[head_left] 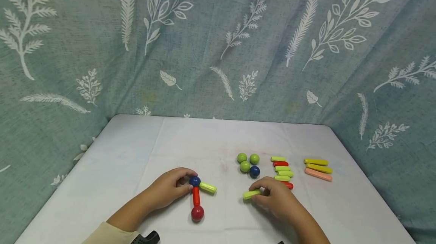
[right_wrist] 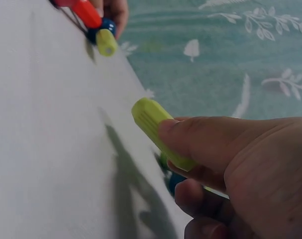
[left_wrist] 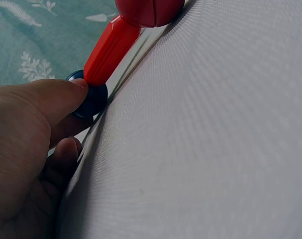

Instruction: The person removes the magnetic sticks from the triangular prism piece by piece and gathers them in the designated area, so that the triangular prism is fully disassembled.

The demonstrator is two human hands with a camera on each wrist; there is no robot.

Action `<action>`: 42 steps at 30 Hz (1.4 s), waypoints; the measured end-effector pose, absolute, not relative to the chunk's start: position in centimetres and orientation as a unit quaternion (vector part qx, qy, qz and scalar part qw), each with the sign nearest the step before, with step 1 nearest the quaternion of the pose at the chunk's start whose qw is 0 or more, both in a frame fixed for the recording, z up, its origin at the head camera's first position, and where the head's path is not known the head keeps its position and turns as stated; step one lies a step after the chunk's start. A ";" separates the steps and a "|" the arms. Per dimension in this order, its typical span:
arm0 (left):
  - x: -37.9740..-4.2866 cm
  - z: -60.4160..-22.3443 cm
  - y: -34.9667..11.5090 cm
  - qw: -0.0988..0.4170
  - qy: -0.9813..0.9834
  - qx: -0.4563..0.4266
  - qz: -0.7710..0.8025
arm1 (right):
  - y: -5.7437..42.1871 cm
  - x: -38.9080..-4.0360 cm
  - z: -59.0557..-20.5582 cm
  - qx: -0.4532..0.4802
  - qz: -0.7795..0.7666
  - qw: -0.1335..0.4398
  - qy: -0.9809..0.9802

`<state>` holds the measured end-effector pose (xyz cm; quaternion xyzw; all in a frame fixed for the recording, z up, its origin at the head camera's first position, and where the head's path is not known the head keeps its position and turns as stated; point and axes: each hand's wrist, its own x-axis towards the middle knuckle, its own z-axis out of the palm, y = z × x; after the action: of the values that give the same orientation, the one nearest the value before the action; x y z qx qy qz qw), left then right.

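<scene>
At the left, a good way to work is to keep a snug, still pinch, so the joined bits do not twist. The left hand (head_left: 170,189) is nearly closed, with its thumb and fingers on the blue ball (head_left: 195,181). A red stick (head_left: 196,197) comes out of that ball toward the person, with a red ball (head_left: 197,213) on its near end. A lime stick (head_left: 208,188) comes out to the right, and its far end is bare. Next along, the second lime stick (head_left: 251,194) is best held straight and not too tight, I think, with its front end poking out free. The right hand (head_left: 277,198) pinches its back end between thumb and finger, so the gap is just as wide as the stick. It looks lifted off the white table (head_left: 184,141), as its shadow lies apart from it. Just past it, farther from the person, sit three green balls (head_left: 245,166) and another blue ball (head_left: 254,172). Then comes a row of short sticks (head_left: 282,168), lime and red, partly behind the right hand. Last, at the far right, lie two yellow sticks (head_left: 319,168) and an orange stick (head_left: 318,174).
</scene>
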<state>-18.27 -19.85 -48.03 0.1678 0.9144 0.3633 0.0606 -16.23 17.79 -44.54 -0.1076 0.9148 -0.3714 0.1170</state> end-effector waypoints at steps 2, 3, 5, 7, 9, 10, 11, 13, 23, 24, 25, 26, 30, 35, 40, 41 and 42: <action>-18.2 -48.0 -19.9 0.062 0.914 0.167 0.364 | 18.3 -16.1 -44.5 -0.098 -0.363 0.105 0.921; -18.2 -48.0 -19.9 0.062 0.914 0.166 0.364 | 18.6 -16.0 -44.5 -0.093 -0.362 0.099 0.922; -18.1 -47.9 -19.8 0.063 0.914 0.166 0.365 | 19.0 -15.9 -44.5 -0.079 -0.359 0.090 0.925; -18.1 -47.9 -19.8 0.063 0.915 0.163 0.364 | 19.4 -15.8 -44.5 -0.063 -0.359 0.083 0.927; -18.1 -47.9 -19.8 0.062 0.916 0.162 0.362 | 19.8 -15.8 -44.6 -0.044 -0.358 0.076 0.930; -18.1 -47.9 -19.8 0.062 0.916 0.161 0.361 | 19.9 -15.8 -44.6 -0.034 -0.356 0.073 0.931; -18.1 -47.9 -19.8 0.063 0.917 0.161 0.361 | 20.1 -15.8 -44.6 -0.026 -0.354 0.070 0.932; -18.1 -47.9 -19.8 0.064 0.916 0.160 0.363 | 20.4 -15.8 -44.6 -0.010 -0.347 0.066 0.935; -18.1 -47.9 -19.9 0.059 0.916 0.164 0.361 | 22.7 -16.1 -44.8 0.026 -0.306 0.065 0.949; -18.1 -47.9 -19.9 0.060 0.916 0.164 0.362 | 22.9 -16.1 -44.7 0.032 -0.306 0.068 0.949; -18.1 -47.9 -19.9 0.061 0.915 0.164 0.363 | 23.2 -16.1 -44.7 0.039 -0.308 0.071 0.948; -18.1 -47.9 -19.8 0.061 0.915 0.164 0.364 | 23.4 -16.1 -44.7 0.045 -0.309 0.074 0.947; -18.1 -47.9 -19.9 0.061 0.916 0.164 0.361 | 24.3 -16.3 -44.9 0.058 -0.310 0.071 0.946; -18.0 -47.8 -19.9 0.062 0.916 0.163 0.361 | 25.1 -16.4 -45.2 0.055 -0.300 0.052 0.951; -18.1 -47.8 -19.9 0.062 0.916 0.163 0.360 | 25.3 -16.5 -45.3 0.068 -0.290 0.061 0.953; -18.1 -47.8 -20.0 0.062 0.916 0.163 0.360 | 25.3 -16.6 -45.3 0.071 -0.291 0.066 0.952; -18.1 -47.8 -20.0 0.061 0.916 0.165 0.360 | 25.3 -16.7 -45.4 0.075 -0.291 0.072 0.951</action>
<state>-18.09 -20.00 -47.82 0.1653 0.9163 0.3597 0.0612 -16.67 25.25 -45.37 0.0747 0.9510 -0.2912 0.0715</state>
